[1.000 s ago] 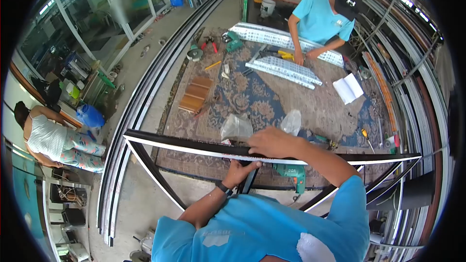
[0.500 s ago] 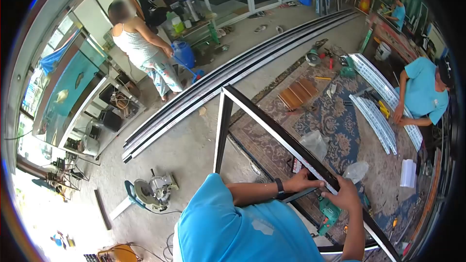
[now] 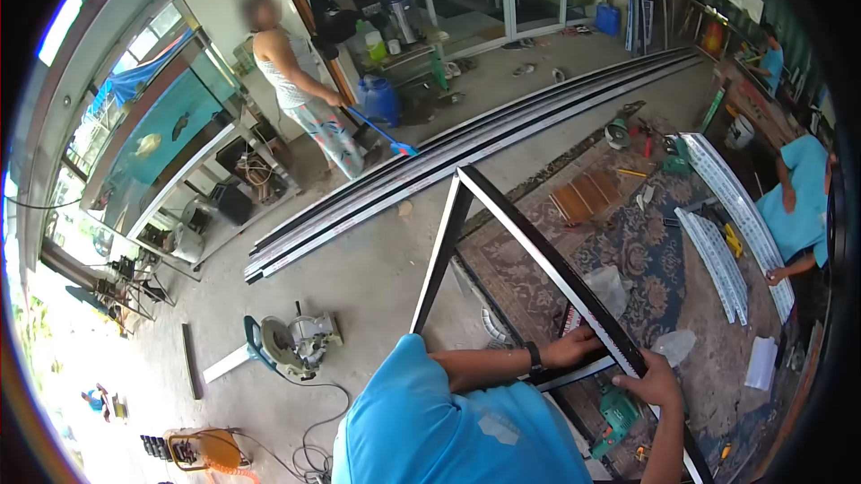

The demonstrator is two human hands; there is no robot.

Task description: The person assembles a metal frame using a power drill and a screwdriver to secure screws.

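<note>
Concrete workshop floor (image 3: pixel 359 278), grey and dusty, glass sliding doors at the back. Worn patterned carpet in blue and tan (image 3: pixel 646 251) covers the right side.

Dark metal frame with a pale inner edge (image 3: pixel 520 228): straight box-section rails, mitred corner pointing away, raised at an angle over the carpet's edge. Left hand (image 3: pixel 574 347), black band at the wrist, has its fingers wrapped around the long rail. Right hand (image 3: pixel 650 383) is clamped over the same rail just beside it, nearer the person. Serrated strip along the rail between the two hands.

Green power drill (image 3: pixel 614 414) lies on the carpet under the rail, near the right hand; its label is too small to read. Two crumpled clear plastic bags (image 3: pixel 612 287) sit close by.

Bundle of long aluminium profiles (image 3: pixel 448 161) runs across the floor. Mitre saw with a round blade guard (image 3: pixel 291 340) stands on the concrete, well apart. A co-worker in a light blue shirt (image 3: pixel 798 206) leans over white perforated strips (image 3: pixel 717 260).
</note>
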